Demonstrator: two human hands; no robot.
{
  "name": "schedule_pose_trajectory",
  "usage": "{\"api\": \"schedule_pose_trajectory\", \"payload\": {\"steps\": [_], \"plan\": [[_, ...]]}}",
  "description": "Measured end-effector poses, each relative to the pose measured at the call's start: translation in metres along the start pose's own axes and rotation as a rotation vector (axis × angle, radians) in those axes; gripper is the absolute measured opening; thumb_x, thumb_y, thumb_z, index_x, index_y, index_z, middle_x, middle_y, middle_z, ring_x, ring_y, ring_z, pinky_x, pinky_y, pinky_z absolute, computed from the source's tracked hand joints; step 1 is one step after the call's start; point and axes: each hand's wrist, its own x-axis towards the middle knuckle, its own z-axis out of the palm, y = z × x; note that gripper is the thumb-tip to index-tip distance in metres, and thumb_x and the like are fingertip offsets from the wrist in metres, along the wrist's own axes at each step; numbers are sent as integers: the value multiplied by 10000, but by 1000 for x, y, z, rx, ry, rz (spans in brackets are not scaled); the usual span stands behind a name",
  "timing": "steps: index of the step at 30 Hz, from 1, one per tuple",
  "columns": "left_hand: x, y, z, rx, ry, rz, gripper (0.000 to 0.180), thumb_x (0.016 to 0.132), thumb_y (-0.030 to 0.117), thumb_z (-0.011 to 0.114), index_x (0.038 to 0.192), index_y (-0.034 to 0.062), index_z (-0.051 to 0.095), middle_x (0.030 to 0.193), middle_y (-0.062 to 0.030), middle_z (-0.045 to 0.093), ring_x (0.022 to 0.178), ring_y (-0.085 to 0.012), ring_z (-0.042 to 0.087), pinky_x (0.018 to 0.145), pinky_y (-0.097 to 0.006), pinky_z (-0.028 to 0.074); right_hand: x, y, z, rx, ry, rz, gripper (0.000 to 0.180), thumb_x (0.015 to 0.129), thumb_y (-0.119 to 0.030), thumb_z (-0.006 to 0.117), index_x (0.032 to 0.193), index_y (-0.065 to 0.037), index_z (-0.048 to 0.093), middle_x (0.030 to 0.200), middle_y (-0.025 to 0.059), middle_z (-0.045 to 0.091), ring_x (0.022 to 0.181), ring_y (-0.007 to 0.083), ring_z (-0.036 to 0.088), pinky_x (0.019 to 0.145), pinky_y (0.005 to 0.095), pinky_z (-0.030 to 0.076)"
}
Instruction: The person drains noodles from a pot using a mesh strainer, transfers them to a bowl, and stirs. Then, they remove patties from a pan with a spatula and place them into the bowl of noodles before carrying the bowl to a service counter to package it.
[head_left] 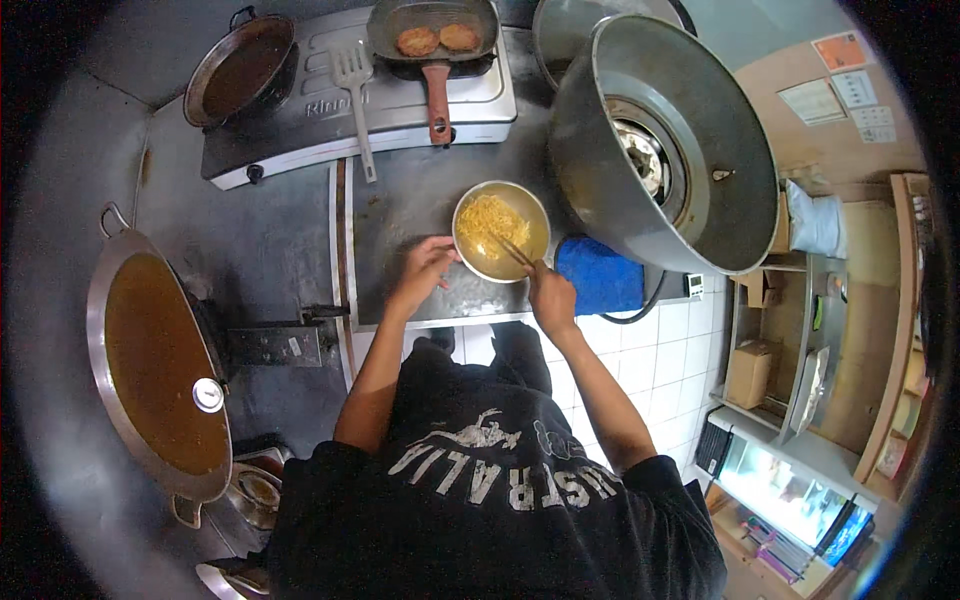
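While the right hand grips chopsticks in a bowl in front of the stove, the loosely spread left hand touches the bowl's rim, where I'd hold seemingly light, slick metal.

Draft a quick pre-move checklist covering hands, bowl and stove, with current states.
1. Right hand holding the chopsticks: ok.
2. Chopstick tips in the yellow strands: ok, inside the bowl.
3. Left hand at the bowl: ok, fingers at its left rim; grip firmness unclear.
4. Bowl resting on the counter: cannot tell; it could be slightly raised.
5. Spatula wholly on the stove: not ok, its handle overhangs the front edge.
6. Burner under the pan off: cannot tell, no flame is visible from above.
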Motion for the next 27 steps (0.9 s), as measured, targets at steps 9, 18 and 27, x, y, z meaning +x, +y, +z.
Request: {"api": "schedule_pose_trajectory", "payload": {"steps": [9,18,27], "plan": [[17,-19,11,1,98,29,326,927,238,583,1166,24,518,923,-57,596,812,-124,572,534,-256,523,-16,3,-32,35,164,123,243,923,-205,558,761,-26,580,696,240,604,620,432,595,552,519,452],[21,-26,17,-71,137,16,189,934,203,571,1054,65,522,893,-18,562,742,-98,523,496,-251,501,-11,-23,-101,-427,8,-24,188,868,-146,564,733,-23,608,655,193,631,606,339,655,515,411,519],[20,-19,18,-24,142,-10,112,931,171,560,1000,109,498,800,1,583,575,-67,474,419,-231,436,49,8,-43,-382,-164,-208,198,878,-152,542,763,-24,639,710,201,653,663,350,666,584,446,528]]}}
